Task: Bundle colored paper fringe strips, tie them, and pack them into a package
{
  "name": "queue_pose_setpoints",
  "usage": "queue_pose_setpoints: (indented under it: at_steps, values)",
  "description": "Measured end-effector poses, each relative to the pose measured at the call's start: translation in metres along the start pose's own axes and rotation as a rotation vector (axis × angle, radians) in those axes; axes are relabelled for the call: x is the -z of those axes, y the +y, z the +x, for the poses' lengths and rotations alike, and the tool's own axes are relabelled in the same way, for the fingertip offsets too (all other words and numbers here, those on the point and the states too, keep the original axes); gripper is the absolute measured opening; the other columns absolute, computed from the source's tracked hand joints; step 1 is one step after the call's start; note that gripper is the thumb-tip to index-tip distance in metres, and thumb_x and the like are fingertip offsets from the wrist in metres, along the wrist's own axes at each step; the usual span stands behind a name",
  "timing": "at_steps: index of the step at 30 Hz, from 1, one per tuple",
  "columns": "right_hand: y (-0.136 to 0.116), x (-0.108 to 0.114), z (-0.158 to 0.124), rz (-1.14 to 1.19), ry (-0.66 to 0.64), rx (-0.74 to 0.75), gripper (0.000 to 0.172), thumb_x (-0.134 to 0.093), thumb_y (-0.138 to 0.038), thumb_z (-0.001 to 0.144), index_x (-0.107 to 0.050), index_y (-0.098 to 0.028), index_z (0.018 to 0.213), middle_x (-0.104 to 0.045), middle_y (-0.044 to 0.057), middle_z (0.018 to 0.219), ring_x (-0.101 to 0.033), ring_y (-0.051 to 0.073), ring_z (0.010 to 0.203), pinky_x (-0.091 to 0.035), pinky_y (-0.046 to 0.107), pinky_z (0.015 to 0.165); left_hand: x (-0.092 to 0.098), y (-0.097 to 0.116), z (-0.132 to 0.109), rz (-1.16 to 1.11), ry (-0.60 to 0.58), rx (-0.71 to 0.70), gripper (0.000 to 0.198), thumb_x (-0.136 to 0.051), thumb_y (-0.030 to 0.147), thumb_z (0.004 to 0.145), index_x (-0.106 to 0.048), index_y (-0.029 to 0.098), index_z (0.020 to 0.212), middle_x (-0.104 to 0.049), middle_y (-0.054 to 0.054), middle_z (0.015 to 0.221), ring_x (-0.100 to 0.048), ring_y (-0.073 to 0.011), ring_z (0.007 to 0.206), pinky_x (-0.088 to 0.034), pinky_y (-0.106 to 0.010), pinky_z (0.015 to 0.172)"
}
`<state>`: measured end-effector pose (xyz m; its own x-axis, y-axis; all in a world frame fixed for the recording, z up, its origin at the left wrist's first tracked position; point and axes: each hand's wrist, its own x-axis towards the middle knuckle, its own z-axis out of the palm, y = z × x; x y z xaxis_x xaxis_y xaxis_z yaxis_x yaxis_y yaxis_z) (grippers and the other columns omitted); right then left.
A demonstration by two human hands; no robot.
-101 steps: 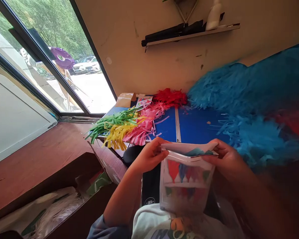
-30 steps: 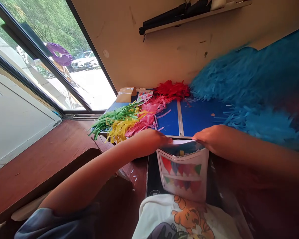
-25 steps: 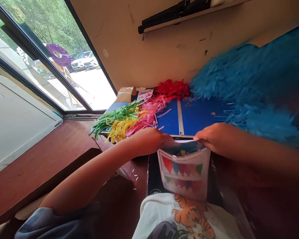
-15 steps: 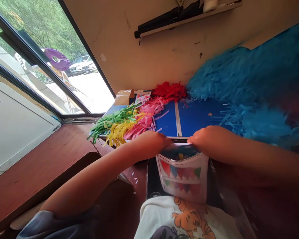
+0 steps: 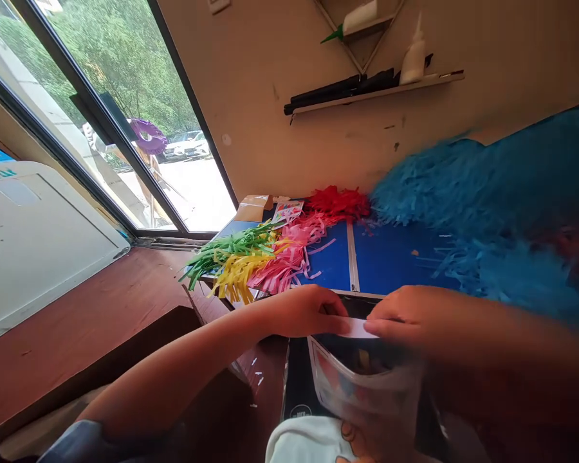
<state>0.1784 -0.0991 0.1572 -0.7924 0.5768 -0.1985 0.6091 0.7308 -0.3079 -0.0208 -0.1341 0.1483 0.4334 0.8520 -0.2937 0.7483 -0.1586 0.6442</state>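
A clear plastic bag [image 5: 347, 386] with a printed picture of colored bunting flags hangs in front of my lap, its lower part blurred. Along its top edge runs a white strip [image 5: 358, 328]. My left hand [image 5: 318, 313] pinches the left end of this edge between thumb and curled fingers. At the right end, my right hand [image 5: 398, 315] holds the same edge, thumb on the near side. The two hands are close together, a short length of strip showing between them. What lies inside the bag is too dark to make out.
Green [image 5: 236, 245], yellow [image 5: 241, 273] and pink tissue tassels [image 5: 289, 251] lie on the blue table [image 5: 390, 257]. Behind them are a red tassel bunch [image 5: 338, 202] and a brown packet [image 5: 253, 208]. Blue fringe [image 5: 468, 180] fills the right. A brown box [image 5: 174, 328] stands at lower left.
My hands have come closer together at the bag's top, and the strip there now tilts toward me. The view has shifted upward, showing more of the wall shelf and its bottles.
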Motion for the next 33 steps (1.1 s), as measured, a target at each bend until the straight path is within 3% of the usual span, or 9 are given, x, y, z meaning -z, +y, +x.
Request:
queue_pose_setpoints:
  at_steps: [3,8,11,18,23,26,30,33]
  values:
    - [-0.006,0.008,0.006,0.227,-0.167,-0.121,0.027,-0.044,-0.033,0.077,-0.063,-0.017,0.064,-0.062,0.001,0.061,-0.052,0.013,0.052,-0.028,0.021,0.043,-0.01,-0.004,-0.001,-0.141,0.033,0.034,0.022,-0.064,0.027,0.071,-0.066,0.016,0.09,-0.066,0.0,0.081,-0.057,-0.0123,0.071,-0.04,-0.019,0.058]
    - [-0.007,0.004,0.012,0.431,-0.165,-0.168,0.018,-0.05,-0.025,0.068,-0.066,-0.016,0.068,-0.061,0.001,0.062,-0.051,0.011,0.055,-0.03,0.019,0.045,-0.025,-0.008,-0.001,-0.503,0.072,0.151,0.018,-0.069,0.019,0.064,-0.064,0.014,0.08,-0.062,0.003,0.07,-0.054,-0.0091,0.063,-0.039,-0.018,0.056]
    - [-0.004,-0.001,0.012,0.466,-0.129,-0.158,0.021,-0.049,-0.028,0.069,-0.066,-0.016,0.066,-0.061,0.001,0.06,-0.049,0.011,0.053,-0.029,0.019,0.044,-0.028,-0.01,0.0,-0.576,0.11,0.191,0.014,-0.069,0.018,0.062,-0.064,0.013,0.074,-0.059,0.004,0.064,-0.05,-0.0073,0.057,-0.035,-0.017,0.051]
    - [-0.001,-0.005,0.007,0.395,-0.033,-0.101,0.024,-0.048,-0.031,0.072,-0.067,-0.016,0.066,-0.064,0.001,0.065,-0.055,0.013,0.06,-0.032,0.021,0.049,-0.026,-0.018,0.002,-0.565,0.064,0.145,0.024,-0.067,0.032,0.068,-0.069,0.013,0.083,-0.061,0.002,0.067,-0.049,-0.0077,0.058,-0.034,-0.017,0.051]
    - [0.0,-0.009,0.002,0.35,0.041,-0.052,0.024,-0.049,-0.03,0.075,-0.068,-0.017,0.067,-0.066,0.002,0.068,-0.057,0.014,0.065,-0.035,0.023,0.055,-0.021,-0.018,-0.002,-0.422,-0.011,0.147,0.035,-0.062,0.043,0.071,-0.071,0.012,0.085,-0.057,0.002,0.062,-0.043,-0.0074,0.054,-0.03,-0.018,0.048]
    - [0.0,-0.008,-0.003,0.36,0.027,-0.047,0.023,-0.05,-0.03,0.075,-0.068,-0.017,0.067,-0.067,0.002,0.07,-0.058,0.014,0.065,-0.035,0.022,0.054,-0.022,-0.014,-0.003,-0.334,0.005,0.121,0.036,-0.058,0.042,0.073,-0.071,0.01,0.083,-0.054,0.002,0.06,-0.041,-0.0079,0.054,-0.03,-0.018,0.048]
    - [-0.001,-0.005,-0.012,0.363,-0.066,-0.169,0.018,-0.053,-0.028,0.071,-0.068,-0.018,0.071,-0.068,0.001,0.072,-0.059,0.014,0.063,-0.034,0.021,0.05,-0.028,-0.009,-0.002,-0.236,0.095,0.137,0.038,-0.055,0.043,0.075,-0.072,0.009,0.081,-0.054,0.001,0.059,-0.04,-0.0085,0.053,-0.029,-0.019,0.047]
    - [0.0,-0.002,-0.017,0.32,-0.094,-0.276,0.021,-0.053,-0.031,0.073,-0.068,-0.017,0.069,-0.067,0.002,0.069,-0.058,0.015,0.061,-0.033,0.022,0.047,-0.028,-0.006,-0.004,-0.217,0.095,0.129,0.038,-0.054,0.043,0.076,-0.072,0.01,0.083,-0.056,0.001,0.061,-0.042,-0.009,0.055,-0.03,-0.018,0.048]
